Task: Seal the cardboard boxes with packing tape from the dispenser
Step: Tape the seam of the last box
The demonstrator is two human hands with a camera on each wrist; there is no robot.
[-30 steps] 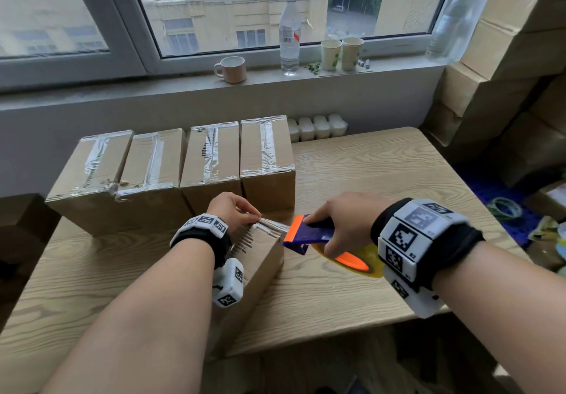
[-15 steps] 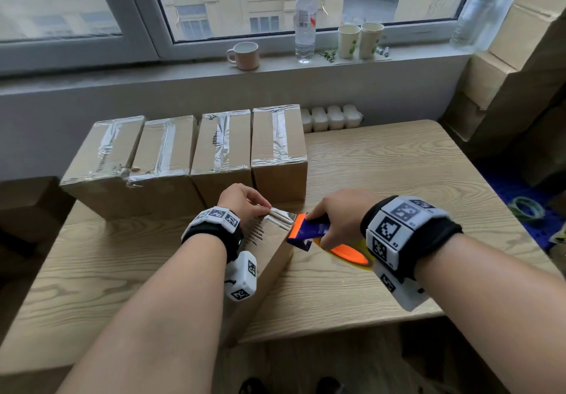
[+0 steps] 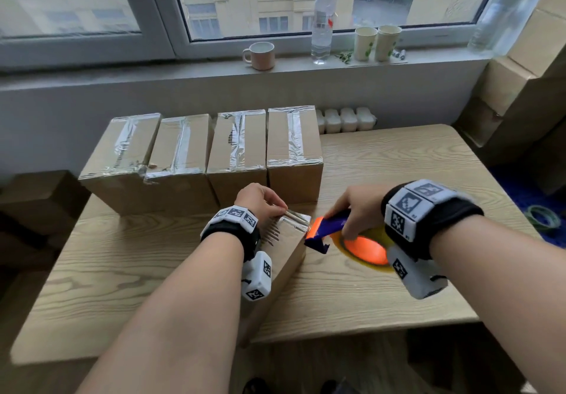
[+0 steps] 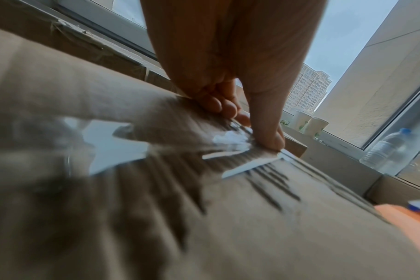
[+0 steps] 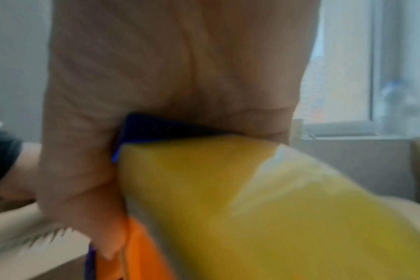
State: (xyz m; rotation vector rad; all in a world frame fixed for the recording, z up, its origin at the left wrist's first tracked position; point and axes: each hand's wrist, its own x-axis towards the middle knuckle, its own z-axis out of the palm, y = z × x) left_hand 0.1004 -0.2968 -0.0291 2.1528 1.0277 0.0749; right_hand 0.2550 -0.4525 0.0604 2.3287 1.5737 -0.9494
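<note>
since a second ago both hands barely moved; left hand (image 3: 260, 200) pinches the thin, sticky tape end (image 3: 295, 217) on the light box (image 3: 286, 249); right hand (image 3: 356, 213) grips the stiff dispenser (image 3: 329, 229) handle.

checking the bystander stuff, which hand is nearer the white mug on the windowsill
Left. The left hand pinches tape on the near brown cardboard box, almost straight below the white ceramic mug. The right hand, gripping the blue-and-orange tape dispenser, sits further right.

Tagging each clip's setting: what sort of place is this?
Probably a makeshift packing corner in an office or flat: taped boxes on a wooden table, stacked cartons, and cups on the windowsill.
</note>
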